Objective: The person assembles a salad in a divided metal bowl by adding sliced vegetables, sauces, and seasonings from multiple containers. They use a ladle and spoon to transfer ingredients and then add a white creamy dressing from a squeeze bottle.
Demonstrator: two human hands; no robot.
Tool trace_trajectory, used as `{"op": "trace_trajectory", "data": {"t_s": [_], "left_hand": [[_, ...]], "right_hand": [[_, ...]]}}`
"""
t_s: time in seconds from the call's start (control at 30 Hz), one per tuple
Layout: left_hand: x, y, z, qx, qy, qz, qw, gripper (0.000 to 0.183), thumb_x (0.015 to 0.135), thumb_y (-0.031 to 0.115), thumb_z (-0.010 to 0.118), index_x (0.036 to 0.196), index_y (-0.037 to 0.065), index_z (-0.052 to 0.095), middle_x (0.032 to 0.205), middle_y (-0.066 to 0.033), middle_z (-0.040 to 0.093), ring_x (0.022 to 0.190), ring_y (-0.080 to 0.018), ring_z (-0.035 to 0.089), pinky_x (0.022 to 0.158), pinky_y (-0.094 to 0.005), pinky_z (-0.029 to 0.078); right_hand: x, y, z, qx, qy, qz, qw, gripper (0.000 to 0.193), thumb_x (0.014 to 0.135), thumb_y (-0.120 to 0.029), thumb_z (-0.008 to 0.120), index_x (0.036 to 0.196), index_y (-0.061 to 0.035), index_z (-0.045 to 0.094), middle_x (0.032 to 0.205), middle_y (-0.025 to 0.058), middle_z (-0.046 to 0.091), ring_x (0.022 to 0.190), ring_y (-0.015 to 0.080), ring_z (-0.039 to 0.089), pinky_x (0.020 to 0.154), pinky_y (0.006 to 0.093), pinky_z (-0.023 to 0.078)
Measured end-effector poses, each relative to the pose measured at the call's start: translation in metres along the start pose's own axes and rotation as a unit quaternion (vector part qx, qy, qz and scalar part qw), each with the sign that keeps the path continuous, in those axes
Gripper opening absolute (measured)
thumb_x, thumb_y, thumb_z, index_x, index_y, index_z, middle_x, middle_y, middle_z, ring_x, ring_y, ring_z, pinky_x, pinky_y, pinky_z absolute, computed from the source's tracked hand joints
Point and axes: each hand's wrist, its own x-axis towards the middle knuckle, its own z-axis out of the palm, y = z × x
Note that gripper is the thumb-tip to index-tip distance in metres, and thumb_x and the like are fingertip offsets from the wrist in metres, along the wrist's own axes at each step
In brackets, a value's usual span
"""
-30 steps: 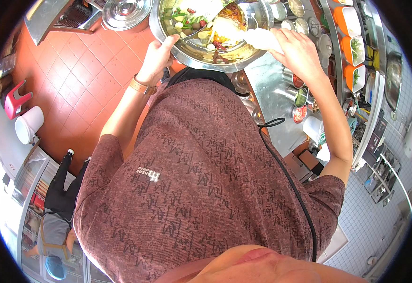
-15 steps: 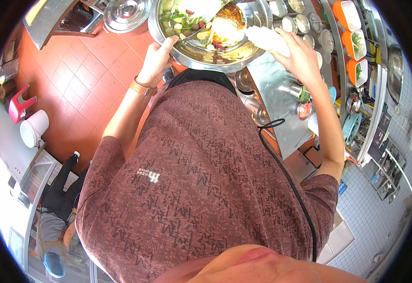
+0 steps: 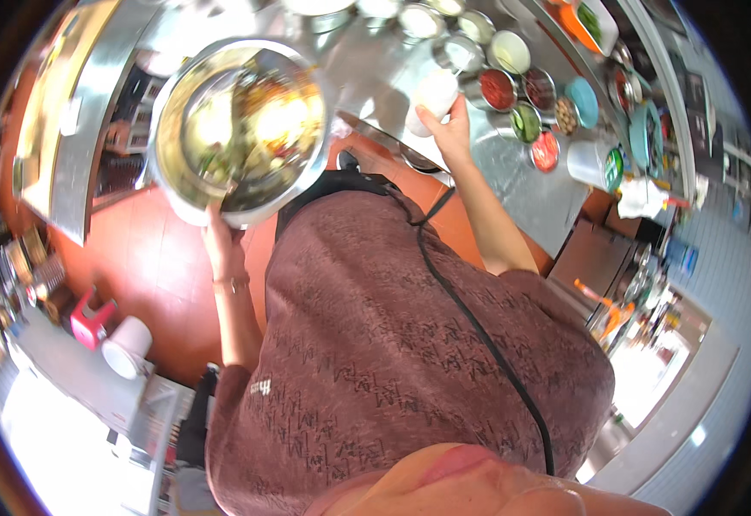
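Observation:
My left hand (image 3: 221,239) grips the near rim of a wide round metal hot pot (image 3: 159,168), which is held out at the left. A curved divider (image 3: 240,120) splits it, with greens on one side and reddish-orange ingredients on the other; motion blurs them. Over the edge of the steel counter, my right hand (image 3: 451,129) is closed on a rounded white thing (image 3: 431,93) whose kind I cannot make out. My left fingers are partly hidden by the pot.
On the steel counter (image 3: 513,193) at the right stand several metal containers, including one with red contents (image 3: 496,89), and a white bucket (image 3: 590,165). Another metal counter (image 3: 92,112) is at the far left. A pink stool (image 3: 93,320) and white bin (image 3: 127,346) stand on the tiled floor.
The pot has moved left and away from the right-hand counter in my left hand. My right hand has drawn apart from the pot, still holding the white thing. The view has turned.

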Motion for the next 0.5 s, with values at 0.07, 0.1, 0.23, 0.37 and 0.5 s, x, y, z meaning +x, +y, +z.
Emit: {"op": "trace_trajectory", "data": {"t_s": [0.07, 0.1, 0.23, 0.37, 0.5], "left_hand": [[0.007, -0.018, -0.017, -0.049, 0.017, 0.007, 0.999, 0.041, 0.097, 0.033, 0.066, 0.126, 0.003, 0.063, 0.11, -0.0104, 0.071, 0.084, -0.0179, 0.069, 0.06, -0.0307, 0.054], [-0.001, -0.019, -0.017, -0.045, 0.024, 0.006, 0.999, 0.041, 0.098, 0.036, 0.062, 0.124, 0.004, 0.065, 0.112, -0.0097, 0.073, 0.086, -0.0183, 0.071, 0.061, -0.0296, 0.055], [0.002, -0.046, -0.053, -0.071, 0.066, 0.006, 0.995, 0.041, 0.1, 0.034, 0.06, 0.126, 0.002, 0.061, 0.114, -0.0133, 0.071, 0.087, -0.0249, 0.071, 0.061, -0.0312, 0.056], [0.013, -0.078, -0.058, -0.136, 0.156, 0.002, 0.978, 0.03, 0.102, 0.033, 0.06, 0.116, 0.007, 0.062, 0.1, -0.0096, 0.071, 0.065, -0.0184, 0.065, 0.044, -0.0264, 0.041], [0.022, -0.064, -0.096, -0.117, 0.155, 0.015, 0.981, 0.025, 0.103, 0.034, 0.056, 0.105, 0.009, 0.06, 0.086, -0.0055, 0.069, 0.051, -0.0149, 0.055, 0.038, -0.027, 0.03]], "right_hand": [[-0.004, 0.047, -0.031, -0.054, 0.072, 0.039, 0.995, 0.075, 0.077, -0.027, 0.091, 0.137, -0.0031, 0.052, 0.124, 0.009, 0.064, 0.11, 0.0184, 0.061, 0.093, 0.0361, 0.052], [-0.011, 0.068, -0.047, 0.001, 0.127, 0.045, 0.991, 0.071, 0.079, -0.027, 0.09, 0.135, -0.0038, 0.054, 0.125, 0.0093, 0.065, 0.111, 0.0191, 0.062, 0.096, 0.0372, 0.051], [-0.053, 0.205, -0.137, -0.232, 0.337, 0.124, 0.904, 0.061, 0.081, -0.031, 0.09, 0.124, 0.0038, 0.064, 0.12, 0.0166, 0.069, 0.109, 0.0239, 0.065, 0.103, 0.0443, 0.051], [-0.051, 0.26, -0.264, -0.231, 0.488, 0.003, 0.841, 0.088, 0.071, -0.026, 0.097, 0.138, 0.0042, 0.05, 0.123, 0.0202, 0.068, 0.106, 0.0348, 0.071, 0.088, 0.0464, 0.061], [-0.071, 0.236, -0.234, -0.224, 0.481, 0.183, 0.828, 0.067, 0.08, -0.025, 0.09, 0.131, 0.0016, 0.057, 0.108, 0.0175, 0.071, 0.091, 0.0304, 0.071, 0.071, 0.0433, 0.061]]}}
